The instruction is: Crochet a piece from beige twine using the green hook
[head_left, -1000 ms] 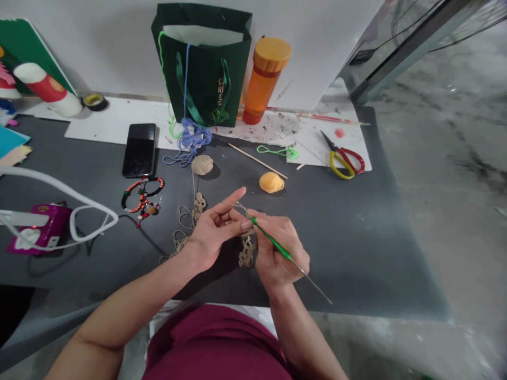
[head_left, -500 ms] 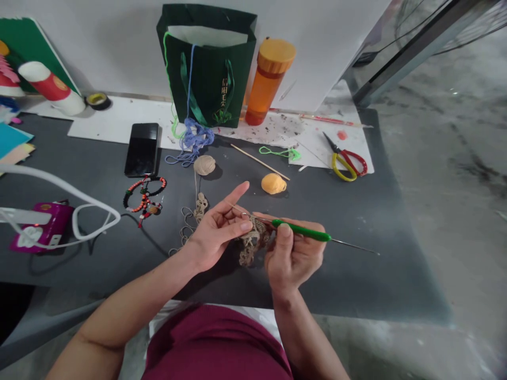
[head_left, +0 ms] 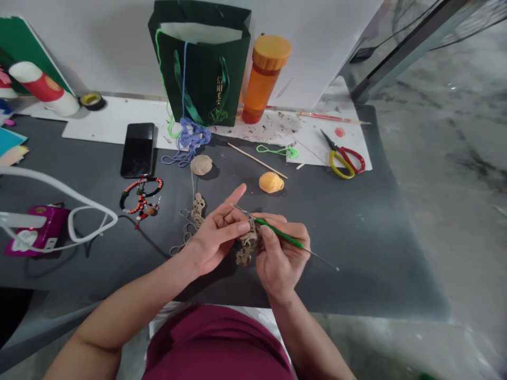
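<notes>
My left hand pinches a beige crocheted piece between thumb and fingers, its index finger raised with thread running over it. My right hand is shut on a green-handled crochet hook, whose tip reaches into the work next to my left fingers. A strip of crocheted lace lies on the dark mat under my left hand, and a thread leads up from it to a beige yarn ball. An orange yarn ball sits just beyond my hands.
Behind stand a dark green paper bag and an orange bottle. Around lie a black phone, a beaded bracelet, red-and-yellow scissors, a wooden stick, and a white cable. The mat's edge drops to a concrete floor at right.
The crochet hook has swung from pointing right to pointing down and right, and my right hand has shifted slightly left, closer to my left hand.
</notes>
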The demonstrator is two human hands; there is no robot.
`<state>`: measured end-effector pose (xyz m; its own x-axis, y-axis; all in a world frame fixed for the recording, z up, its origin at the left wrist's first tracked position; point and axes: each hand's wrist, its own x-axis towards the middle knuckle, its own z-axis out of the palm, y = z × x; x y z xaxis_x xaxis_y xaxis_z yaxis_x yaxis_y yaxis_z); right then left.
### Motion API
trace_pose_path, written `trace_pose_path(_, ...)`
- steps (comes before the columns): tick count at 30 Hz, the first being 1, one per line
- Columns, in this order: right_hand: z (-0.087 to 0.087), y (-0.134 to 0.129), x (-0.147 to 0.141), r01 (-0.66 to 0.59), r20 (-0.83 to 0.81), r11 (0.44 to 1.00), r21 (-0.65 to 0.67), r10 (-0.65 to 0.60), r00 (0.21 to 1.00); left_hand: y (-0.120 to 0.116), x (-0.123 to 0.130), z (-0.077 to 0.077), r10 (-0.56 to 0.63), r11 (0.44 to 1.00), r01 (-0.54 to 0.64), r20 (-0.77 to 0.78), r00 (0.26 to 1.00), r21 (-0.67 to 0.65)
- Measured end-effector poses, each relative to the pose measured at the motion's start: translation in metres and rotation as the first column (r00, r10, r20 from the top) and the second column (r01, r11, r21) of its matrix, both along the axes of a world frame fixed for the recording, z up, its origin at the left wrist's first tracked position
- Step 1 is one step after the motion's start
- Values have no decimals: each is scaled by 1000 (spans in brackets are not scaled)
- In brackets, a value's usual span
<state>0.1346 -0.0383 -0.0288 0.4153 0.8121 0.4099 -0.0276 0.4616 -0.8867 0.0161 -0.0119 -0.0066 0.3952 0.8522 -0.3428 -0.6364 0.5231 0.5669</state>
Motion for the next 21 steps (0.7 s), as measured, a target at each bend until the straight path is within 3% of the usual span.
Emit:
trace_pose_path(3, -3, -1, 0, -16, -147, 993, -115, -1, 989, 2, -2, 2, -33, 998, 37, 79, 996, -46)
trace_pose_path(6, -6, -3, 3, 36, -113, 981, -188, -58, 992, 3, -4, 2, -40, 998, 44, 103, 994, -36)
trace_pose_path(15, -13, -5, 13, 103, 91, 985, -142, -91, 992, 5, -5, 1, -44, 999, 41, 68, 997, 34)
trace_pose_path(21, -12, 0, 14, 96, 103, 986, -135, -82, 991, 6, -8, 1, -91, 995, 89, 67, 994, 33)
